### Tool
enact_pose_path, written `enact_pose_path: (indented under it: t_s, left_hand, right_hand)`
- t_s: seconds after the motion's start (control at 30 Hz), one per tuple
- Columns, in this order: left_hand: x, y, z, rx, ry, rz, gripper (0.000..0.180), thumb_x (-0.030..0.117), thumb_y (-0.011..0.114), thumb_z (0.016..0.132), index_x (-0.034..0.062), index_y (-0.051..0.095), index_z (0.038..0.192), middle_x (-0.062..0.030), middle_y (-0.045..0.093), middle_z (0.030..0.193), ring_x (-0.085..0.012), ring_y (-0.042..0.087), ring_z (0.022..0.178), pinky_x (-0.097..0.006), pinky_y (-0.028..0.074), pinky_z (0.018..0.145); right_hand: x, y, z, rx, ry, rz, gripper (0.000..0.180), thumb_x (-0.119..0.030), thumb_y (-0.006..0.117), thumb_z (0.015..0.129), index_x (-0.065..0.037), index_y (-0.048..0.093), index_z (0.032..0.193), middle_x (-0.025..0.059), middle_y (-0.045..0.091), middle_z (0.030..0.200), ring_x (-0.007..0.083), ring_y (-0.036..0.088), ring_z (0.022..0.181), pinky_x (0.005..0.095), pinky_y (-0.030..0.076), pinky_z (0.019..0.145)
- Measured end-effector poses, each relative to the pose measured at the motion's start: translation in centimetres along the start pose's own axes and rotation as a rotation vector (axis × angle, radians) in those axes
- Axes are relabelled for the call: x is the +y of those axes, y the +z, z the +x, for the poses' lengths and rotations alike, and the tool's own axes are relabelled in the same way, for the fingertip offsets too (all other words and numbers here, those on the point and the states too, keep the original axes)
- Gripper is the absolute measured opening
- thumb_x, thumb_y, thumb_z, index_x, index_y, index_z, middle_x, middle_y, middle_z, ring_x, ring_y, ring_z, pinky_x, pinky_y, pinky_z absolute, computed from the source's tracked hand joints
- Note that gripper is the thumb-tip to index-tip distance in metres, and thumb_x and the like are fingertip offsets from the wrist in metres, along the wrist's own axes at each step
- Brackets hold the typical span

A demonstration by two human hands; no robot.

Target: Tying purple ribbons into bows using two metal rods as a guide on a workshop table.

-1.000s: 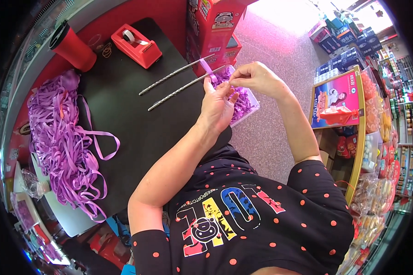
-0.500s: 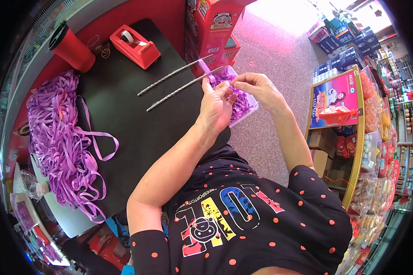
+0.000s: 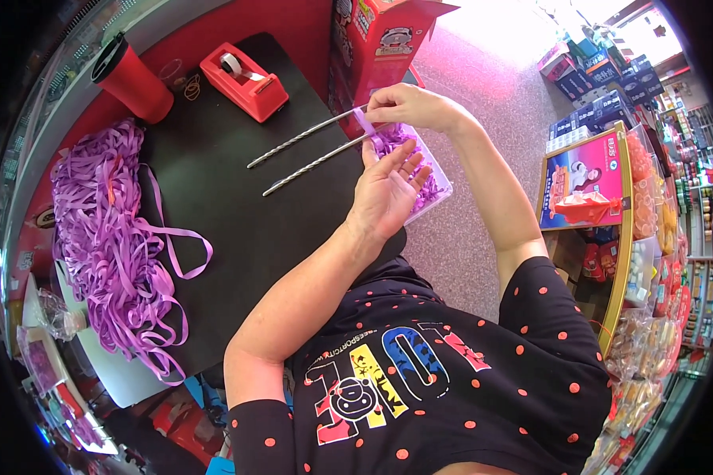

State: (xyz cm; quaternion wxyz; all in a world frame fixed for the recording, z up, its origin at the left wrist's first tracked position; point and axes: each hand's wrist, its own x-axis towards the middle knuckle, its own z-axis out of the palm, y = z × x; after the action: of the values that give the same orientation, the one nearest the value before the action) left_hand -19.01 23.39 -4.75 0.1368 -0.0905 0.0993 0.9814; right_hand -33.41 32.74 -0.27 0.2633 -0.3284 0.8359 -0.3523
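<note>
Two long twisted drill bits (image 3: 305, 175) jut side by side over the black table, their smooth shanks toward my hands. A purple ribbon (image 3: 363, 120) spans the two shanks near their ends. At the farther shank my right hand (image 3: 410, 107) is closed in a pinch on the ribbon, its fingertips partly hidden. My left hand (image 3: 387, 190) is open, palm up with fingers stretched out, the thumb beside the nearer shank. Behind the left fingers stands a whitish plastic box (image 3: 434, 204) filled with short purple ribbon pieces (image 3: 428, 190).
A big heap of purple ribbon (image 3: 107, 237) covers the table's left side, one loop trailing right. A red tape dispenser (image 3: 249, 87) and a red tumbler (image 3: 139, 83) stand at the back. Beyond the table rises a red carton (image 3: 372, 47). On the right is a goods-filled display cabinet (image 3: 582, 186).
My right hand has moved left and away from me, from beside the left fingertips to the farther shank. My left fingers have uncurled and spread. The view has shifted slightly.
</note>
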Motion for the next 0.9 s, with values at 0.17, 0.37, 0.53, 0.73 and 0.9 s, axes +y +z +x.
enact_pose_path:
  t_s: [0.17, 0.37, 0.53, 0.73, 0.9]
  left_hand:
    - [0.0, 0.1, -0.2, 0.021, -0.004, -0.006, 0.084, 0.008, 0.058, 0.09, 0.033, 0.002, 0.148, -0.0121, 0.044, 0.126, -0.0258, 0.046, 0.112, -0.045, 0.041, 0.097]
    - [0.3, 0.1, -0.2, 0.039, -0.022, -0.021, 0.094, 0.007, 0.061, 0.088, 0.0336, -0.006, 0.148, -0.0117, 0.043, 0.129, -0.0249, 0.045, 0.114, -0.043, 0.041, 0.096]
    - [0.3, 0.2, -0.1, 0.057, -0.03, -0.022, 0.097, 0.006, 0.062, 0.087, 0.0329, -0.008, 0.148, -0.0109, 0.045, 0.127, -0.0243, 0.047, 0.112, -0.043, 0.041, 0.095]
    - [0.5, 0.3, -0.3, 0.069, -0.032, -0.017, 0.096, 0.005, 0.06, 0.087, 0.0331, -0.008, 0.148, -0.0112, 0.046, 0.125, -0.0244, 0.047, 0.114, -0.044, 0.042, 0.096]
    - [0.1, -0.4, 0.0, -0.031, -0.057, -0.082, 0.092, 0.001, 0.055, 0.086, 0.0333, -0.004, 0.148, -0.0119, 0.053, 0.118, -0.0256, 0.053, 0.107, -0.045, 0.044, 0.095]
  right_hand:
    - [1.0, 0.0, 1.4, -0.017, 0.058, -0.112, 0.03, -0.03, 0.062, 0.087, -0.001, 0.066, 0.092, 0.0057, 0.066, 0.08, 0.0126, 0.06, 0.078, 0.0295, 0.048, 0.073]
    - [0.2, -0.2, 1.5, -0.001, 0.13, -0.208, 0.033, -0.034, 0.064, 0.082, -0.003, 0.068, 0.092, 0.0095, 0.068, 0.083, 0.0195, 0.064, 0.079, 0.0326, 0.049, 0.074]
    - [-1.3, 0.4, 0.8, 0.033, 0.191, -0.304, 0.034, -0.035, 0.066, 0.081, -0.003, 0.069, 0.092, 0.0101, 0.068, 0.084, 0.0209, 0.065, 0.078, 0.0337, 0.049, 0.072]
    - [-0.3, 1.3, -0.3, 0.195, 0.203, -0.384, 0.034, -0.034, 0.064, 0.084, -0.004, 0.07, 0.098, 0.0057, 0.069, 0.081, 0.0113, 0.058, 0.068, 0.03, 0.048, 0.066]
    - [6.5, 2.5, -1.3, 0.094, 0.147, 0.887, 0.032, -0.025, 0.054, 0.094, 0.0, 0.064, 0.113, 0.0056, 0.067, 0.1, 0.0132, 0.061, 0.088, 0.0274, 0.048, 0.078]
